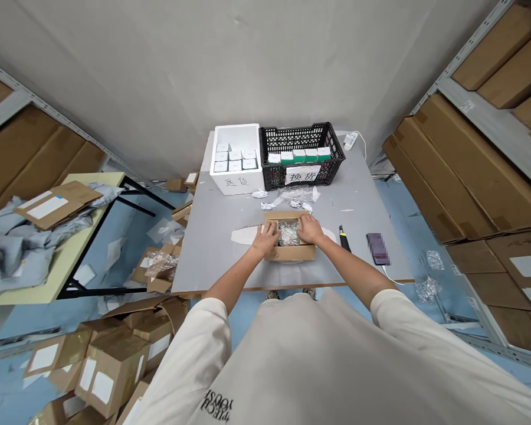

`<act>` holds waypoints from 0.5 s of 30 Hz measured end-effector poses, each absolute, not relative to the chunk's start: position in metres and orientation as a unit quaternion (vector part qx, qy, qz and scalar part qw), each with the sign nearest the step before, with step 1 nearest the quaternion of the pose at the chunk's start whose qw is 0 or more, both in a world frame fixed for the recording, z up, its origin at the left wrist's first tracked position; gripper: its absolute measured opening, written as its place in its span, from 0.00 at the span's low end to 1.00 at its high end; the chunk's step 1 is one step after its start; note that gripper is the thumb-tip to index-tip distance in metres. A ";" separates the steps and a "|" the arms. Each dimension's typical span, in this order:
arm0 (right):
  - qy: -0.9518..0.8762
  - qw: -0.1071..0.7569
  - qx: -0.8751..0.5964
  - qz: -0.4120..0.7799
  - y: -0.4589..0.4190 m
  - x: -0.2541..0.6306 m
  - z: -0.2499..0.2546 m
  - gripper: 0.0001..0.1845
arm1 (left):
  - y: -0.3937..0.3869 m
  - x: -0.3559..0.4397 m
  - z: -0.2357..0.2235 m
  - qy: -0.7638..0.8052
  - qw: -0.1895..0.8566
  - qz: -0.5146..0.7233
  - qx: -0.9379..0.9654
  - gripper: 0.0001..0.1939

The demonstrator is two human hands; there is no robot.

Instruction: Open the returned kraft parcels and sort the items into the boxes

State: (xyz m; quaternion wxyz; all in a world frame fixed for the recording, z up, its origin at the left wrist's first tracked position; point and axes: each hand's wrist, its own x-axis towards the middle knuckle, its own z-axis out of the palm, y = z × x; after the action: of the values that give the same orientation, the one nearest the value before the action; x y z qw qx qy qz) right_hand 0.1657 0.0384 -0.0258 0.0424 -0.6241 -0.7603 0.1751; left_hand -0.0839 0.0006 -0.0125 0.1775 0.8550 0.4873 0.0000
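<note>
An opened small cardboard box [291, 254] lies near the front of the grey table, its long flaps folded outward. Clear bubble wrap [288, 234] fills its inside; what the wrap covers cannot be made out. My left hand [266, 237] grips the box's left side, fingers bent over the edge. On the opposite side my right hand [308, 228] holds the right edge, its fingertips reaching inward near the wrap. A black and yellow utility knife [344, 239] rests to the right of my right hand. Crumpled white paper scraps [268, 206] lie just beyond the box.
At the back stand a white foam box [236, 183] and a black plastic crate [274, 178], both containing small white-topped boxes. A phone [377, 248] with a cable lies right. Cartons [115, 360] crowd the floor at left; shelves of cartons [464, 171] flank the right side.
</note>
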 end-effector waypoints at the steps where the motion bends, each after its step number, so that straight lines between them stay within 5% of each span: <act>1: -0.760 0.047 -0.622 0.184 0.039 0.167 -0.026 0.30 | -0.001 -0.087 -0.012 0.478 0.172 -0.003 0.861 0.43; 9: -0.749 0.140 -0.588 0.271 0.043 0.194 -0.022 0.38 | -0.004 -0.093 0.003 0.427 0.093 -0.075 0.896 0.42; 15: -0.777 0.149 -0.593 0.153 0.030 0.228 -0.016 0.36 | 0.009 -0.084 0.004 0.377 0.089 -0.110 0.915 0.48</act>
State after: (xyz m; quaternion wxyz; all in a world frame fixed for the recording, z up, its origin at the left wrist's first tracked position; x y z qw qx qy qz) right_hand 0.2284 0.0301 -0.0163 0.1485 -0.5926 -0.7767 0.1534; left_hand -0.0836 0.0091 0.0042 0.0894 0.9154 0.3767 -0.1105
